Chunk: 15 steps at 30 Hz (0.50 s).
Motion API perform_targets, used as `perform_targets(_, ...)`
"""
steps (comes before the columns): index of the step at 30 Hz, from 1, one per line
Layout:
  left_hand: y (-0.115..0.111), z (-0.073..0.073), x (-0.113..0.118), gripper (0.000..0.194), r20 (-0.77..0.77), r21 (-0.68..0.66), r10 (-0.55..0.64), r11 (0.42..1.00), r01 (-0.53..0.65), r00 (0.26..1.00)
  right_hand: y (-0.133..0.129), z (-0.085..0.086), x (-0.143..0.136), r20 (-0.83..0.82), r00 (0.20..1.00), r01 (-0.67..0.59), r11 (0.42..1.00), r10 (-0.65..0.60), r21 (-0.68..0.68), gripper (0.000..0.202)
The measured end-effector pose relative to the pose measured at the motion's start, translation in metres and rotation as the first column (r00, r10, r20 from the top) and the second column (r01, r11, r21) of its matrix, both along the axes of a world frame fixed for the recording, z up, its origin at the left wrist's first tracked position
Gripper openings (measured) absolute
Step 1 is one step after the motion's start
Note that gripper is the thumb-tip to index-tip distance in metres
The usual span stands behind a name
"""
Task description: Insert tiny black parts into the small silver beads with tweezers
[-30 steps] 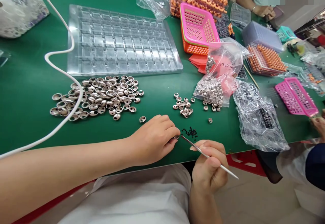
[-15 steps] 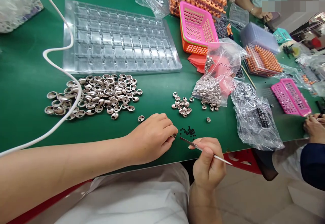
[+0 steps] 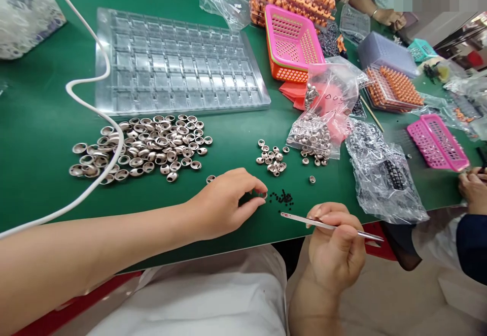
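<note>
My left hand (image 3: 232, 199) rests low over the green table, thumb and forefinger curved round a small silvery metal ring (image 3: 263, 195) at their tips. Just right of it lie several tiny black pieces (image 3: 282, 197). My right hand (image 3: 337, 244) is closed on a slim metal tool (image 3: 304, 219), whose flat end, marked with red, points left toward the black pieces without touching them. Behind the left forearm spreads a pile of hollow metal rings (image 3: 152, 143). A smaller group of metal rings (image 3: 274, 159) sits beyond the black pieces.
A clear compartment tray (image 3: 182, 64) lies behind the pile, and a white cable (image 3: 85, 103) crosses the left side. Toward the right are stacked baskets (image 3: 271, 69), a bag of metal parts (image 3: 314, 135) and crumpled plastic (image 3: 380, 178). Other people's hands (image 3: 391, 19) show at the right.
My right hand has moved right with the metal tool, which now lies flatter and farther from the left hand. My left thumb and forefinger have spread, showing the ring more.
</note>
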State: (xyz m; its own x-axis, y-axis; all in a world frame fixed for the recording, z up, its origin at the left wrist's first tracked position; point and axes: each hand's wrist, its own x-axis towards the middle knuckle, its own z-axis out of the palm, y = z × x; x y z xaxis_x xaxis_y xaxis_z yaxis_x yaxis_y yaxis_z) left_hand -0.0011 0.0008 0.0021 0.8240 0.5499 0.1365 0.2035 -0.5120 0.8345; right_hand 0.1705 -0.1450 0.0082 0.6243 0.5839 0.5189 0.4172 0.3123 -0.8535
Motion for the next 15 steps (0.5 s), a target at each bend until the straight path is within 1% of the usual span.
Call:
perform_targets(3, 0.003, 0.007, 0.0, 0.015, -0.054, -0.103, 0.072, 0.992, -0.077, 0.996, -0.005, 0.001, -0.002, -0.064, 0.997, 0.033, 0.99, -0.042, -0.137, 0.02)
perform_targets(4, 0.003, 0.008, 0.001, 0.015, -0.065, -0.114, 0.082, 0.989, -0.089, 0.995, -0.006, 0.001, -0.003, -0.095, 0.994, 0.037, 0.98, -0.057, -0.193, 0.023)
perform_targets(7, 0.003, 0.011, 0.001, 0.014, -0.065, -0.099, 0.084, 0.991, -0.09, 0.994, -0.009, 0.001, -0.007, -0.149, 0.986, 0.023, 0.949, -0.074, -0.315, 0.067)
perform_targets(8, 0.003, 0.011, 0.001, 0.014, -0.062, -0.09, 0.079, 0.992, -0.084, 0.995, -0.009, 0.0, -0.008, -0.147, 0.987, 0.011, 0.942, -0.064, -0.335, 0.076)
perform_targets(10, 0.002, 0.011, 0.0, 0.014, -0.057, -0.074, 0.069, 0.995, -0.073, 0.996, -0.01, -0.003, -0.009, -0.127, 0.991, -0.01, 0.936, -0.038, -0.353, 0.084)
perform_targets(12, 0.002, 0.01, -0.001, 0.014, -0.061, -0.058, 0.063, 0.996, -0.066, 0.996, -0.011, -0.007, -0.008, -0.093, 0.996, -0.027, 0.94, -0.005, -0.34, 0.082)
perform_targets(13, 0.002, 0.01, -0.001, 0.013, -0.066, -0.041, 0.06, 0.997, -0.063, 0.996, -0.012, -0.009, -0.007, -0.071, 0.997, -0.035, 0.941, 0.012, -0.336, 0.076)
perform_targets(15, 0.004, 0.01, -0.003, 0.013, -0.083, 0.017, 0.041, 0.999, -0.04, 0.996, -0.012, -0.012, -0.006, -0.045, 0.998, -0.051, 0.934, 0.038, -0.354, 0.056)
